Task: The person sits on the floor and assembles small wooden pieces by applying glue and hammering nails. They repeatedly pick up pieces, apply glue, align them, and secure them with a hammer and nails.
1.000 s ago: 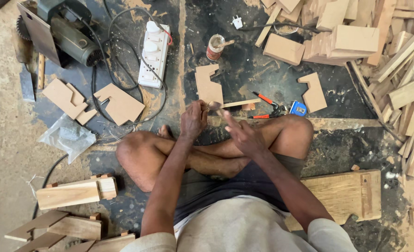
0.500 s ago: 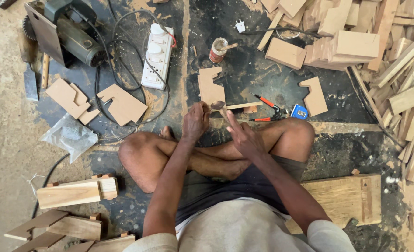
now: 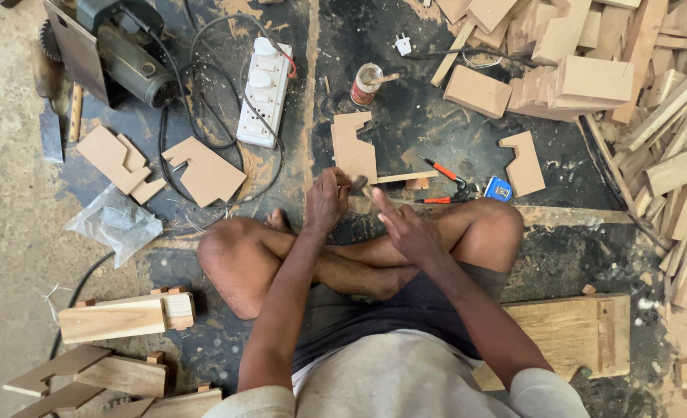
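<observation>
Seated cross-legged, the left hand (image 3: 326, 203) pinches a thin pale wooden strip (image 3: 405, 177) against the notched tan board cutout (image 3: 352, 149) just ahead, the right hand (image 3: 402, 224) half-open beside it; fitting looks unfinished.

White power strip (image 3: 263, 93), orange-handled pliers (image 3: 445, 184), tan wooden cutouts (image 3: 353, 147).

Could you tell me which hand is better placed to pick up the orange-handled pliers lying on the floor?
Probably the right hand: it hovers open nearest the orange-handled pliers, while the left hand is closed around a small wooden piece farther from them.
</observation>
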A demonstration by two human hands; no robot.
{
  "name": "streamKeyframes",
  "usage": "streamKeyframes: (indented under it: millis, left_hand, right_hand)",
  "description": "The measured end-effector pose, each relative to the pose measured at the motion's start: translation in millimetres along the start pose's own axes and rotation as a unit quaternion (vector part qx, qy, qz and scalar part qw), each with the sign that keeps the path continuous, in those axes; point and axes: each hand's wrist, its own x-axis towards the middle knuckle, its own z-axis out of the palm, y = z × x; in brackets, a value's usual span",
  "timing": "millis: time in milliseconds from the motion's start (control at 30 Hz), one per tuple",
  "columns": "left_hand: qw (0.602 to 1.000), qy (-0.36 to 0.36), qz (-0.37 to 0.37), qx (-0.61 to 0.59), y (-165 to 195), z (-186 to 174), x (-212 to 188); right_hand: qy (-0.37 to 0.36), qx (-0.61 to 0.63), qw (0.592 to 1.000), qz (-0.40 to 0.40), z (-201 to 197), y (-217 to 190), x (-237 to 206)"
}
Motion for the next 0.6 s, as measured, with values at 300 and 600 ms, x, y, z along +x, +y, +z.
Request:
streamKeyframes:
  millis: [300,600]
  left_hand:
    - [1.000,-0.004,0.018,0.009,-1.5,-5.1,-5.9]
    - [1.000,-0.008,0.003,0.013,1.3,-4.9,-5.4]
  right_hand:
    - [0.109,0.061,0.992,-0.013,-10.0,-13.0,-5.9]
    - [0.035,0.068,0.997,0.030,-6.1,-13.9,-3.5]
